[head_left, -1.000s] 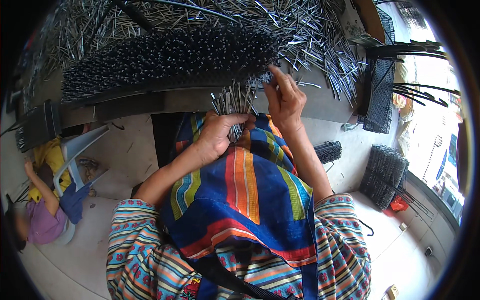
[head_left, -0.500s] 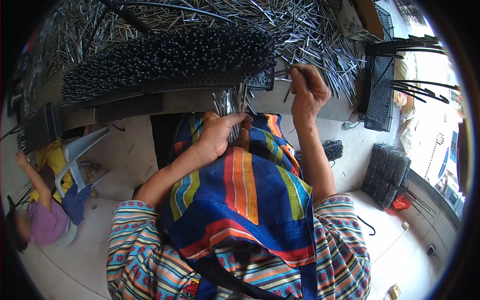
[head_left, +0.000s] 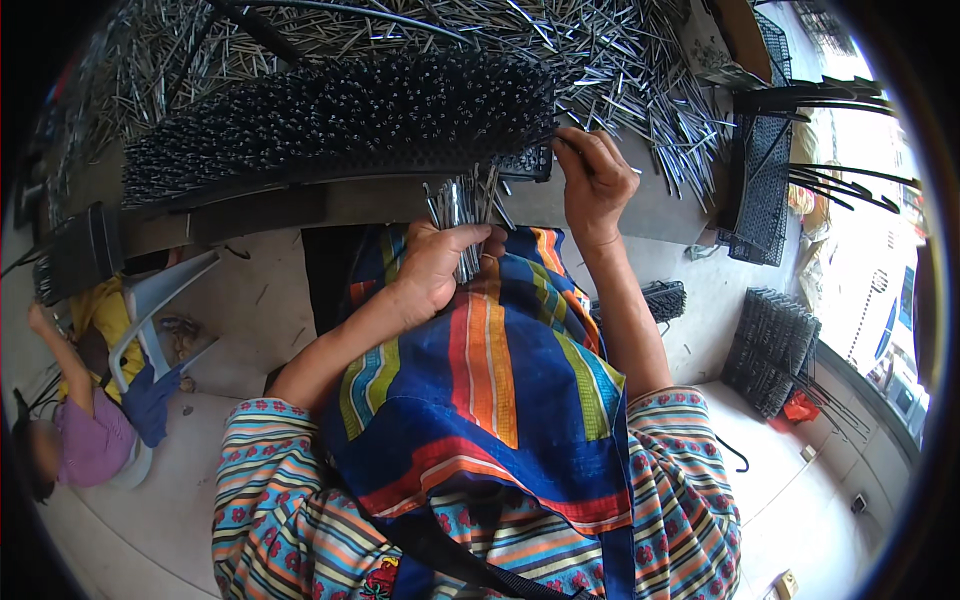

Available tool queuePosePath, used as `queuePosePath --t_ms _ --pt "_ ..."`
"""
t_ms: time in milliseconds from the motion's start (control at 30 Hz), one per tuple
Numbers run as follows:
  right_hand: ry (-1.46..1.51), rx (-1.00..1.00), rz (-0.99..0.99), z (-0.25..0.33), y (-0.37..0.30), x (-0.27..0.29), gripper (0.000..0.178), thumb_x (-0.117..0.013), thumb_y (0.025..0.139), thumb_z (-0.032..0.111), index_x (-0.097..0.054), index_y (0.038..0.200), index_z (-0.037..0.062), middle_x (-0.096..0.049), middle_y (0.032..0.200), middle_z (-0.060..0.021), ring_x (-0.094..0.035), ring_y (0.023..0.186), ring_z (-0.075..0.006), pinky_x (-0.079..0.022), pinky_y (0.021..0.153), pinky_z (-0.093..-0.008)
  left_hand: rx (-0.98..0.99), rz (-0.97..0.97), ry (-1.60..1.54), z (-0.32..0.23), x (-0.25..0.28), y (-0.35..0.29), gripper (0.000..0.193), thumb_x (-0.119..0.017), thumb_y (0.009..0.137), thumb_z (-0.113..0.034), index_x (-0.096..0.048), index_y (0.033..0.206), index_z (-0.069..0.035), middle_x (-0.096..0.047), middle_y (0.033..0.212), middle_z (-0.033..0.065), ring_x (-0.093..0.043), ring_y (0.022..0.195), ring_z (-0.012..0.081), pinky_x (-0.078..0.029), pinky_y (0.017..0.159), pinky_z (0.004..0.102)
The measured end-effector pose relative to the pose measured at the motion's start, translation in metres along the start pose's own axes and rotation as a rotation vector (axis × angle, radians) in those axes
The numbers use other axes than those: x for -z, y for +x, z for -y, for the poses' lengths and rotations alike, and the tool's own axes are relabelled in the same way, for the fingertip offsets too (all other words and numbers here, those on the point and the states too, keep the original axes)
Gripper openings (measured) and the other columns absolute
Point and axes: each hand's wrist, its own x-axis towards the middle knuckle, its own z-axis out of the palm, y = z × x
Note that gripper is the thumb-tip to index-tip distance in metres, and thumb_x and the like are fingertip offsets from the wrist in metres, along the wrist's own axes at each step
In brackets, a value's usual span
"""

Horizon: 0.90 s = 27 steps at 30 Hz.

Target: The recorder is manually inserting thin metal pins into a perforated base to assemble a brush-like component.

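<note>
My left hand is wrapped round an upright bundle of thin silver metal rods, just in front of a long black rack. Countless dark pins with shiny tips stand densely in this rack. At the rack's right end, my right hand has its thumb and forefinger pinched together close to the edge. Whatever it grips is too small to make out.
Loose metal rods lie heaped behind the rack. An open cardboard box and a black perforated rack with hooked rods stand at right. More black racks rest on the floor. Another person works at far left beside a grey chair.
My right hand has shifted slightly left, bringing its fingertips to the rack's right end. My left hand stays in place with the metal rods.
</note>
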Motion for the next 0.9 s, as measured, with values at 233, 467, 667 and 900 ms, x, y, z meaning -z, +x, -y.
queuePosePath --t_ms 233,467,667,900 --pt "-0.055 0.024 -0.035 -0.002 0.002 -0.003 0.015 -0.069 0.078 -0.001 -0.071 0.093 0.0028 -0.061 0.070 -0.0069 -0.055 0.057 -0.0124 -0.043 0.053 -0.0261 0.021 0.027 -0.085 0.000 0.001 -0.002 0.011 -0.062 0.081 0.002 -0.065 0.092 0.001 -0.069 0.080 0.0137 -0.067 0.066 0.0233 -0.054 0.054 0.0317" --pt "-0.296 0.146 0.041 0.006 -0.015 0.006 0.023 -0.070 0.079 0.003 -0.069 0.101 0.0041 -0.059 0.072 -0.0034 -0.053 0.054 -0.0150 -0.043 0.052 -0.0285 0.091 0.062 -0.141 -0.003 0.007 -0.005 0.013 -0.062 0.082 0.001 -0.065 0.095 0.001 -0.069 0.083 0.0136 -0.068 0.072 0.0232 -0.054 0.058 0.0317" --pt "0.312 -0.459 0.378 0.015 -0.036 -0.002 0.019 -0.074 0.079 0.009 -0.067 0.093 -0.0027 -0.061 0.074 0.0021 -0.046 0.055 -0.0025 -0.035 0.046 -0.0223 0.067 0.111 -0.082 -0.001 0.003 -0.009 0.016 -0.064 0.081 0.002 -0.065 0.097 0.001 -0.069 0.082 0.0137 -0.068 0.068 0.0232 -0.056 0.056 0.0320" --pt "0.706 -0.804 0.483 0.023 -0.022 -0.003 0.002 -0.065 0.084 0.002 -0.065 0.082 0.0011 -0.055 0.061 0.0023 -0.043 0.049 -0.0033 -0.030 0.044 -0.0198 -0.072 0.010 -0.154 0.001 0.011 -0.003 0.018 -0.065 0.082 0.001 -0.065 0.099 -0.001 -0.069 0.081 0.0132 -0.069 0.069 0.0231 -0.057 0.055 0.0336"
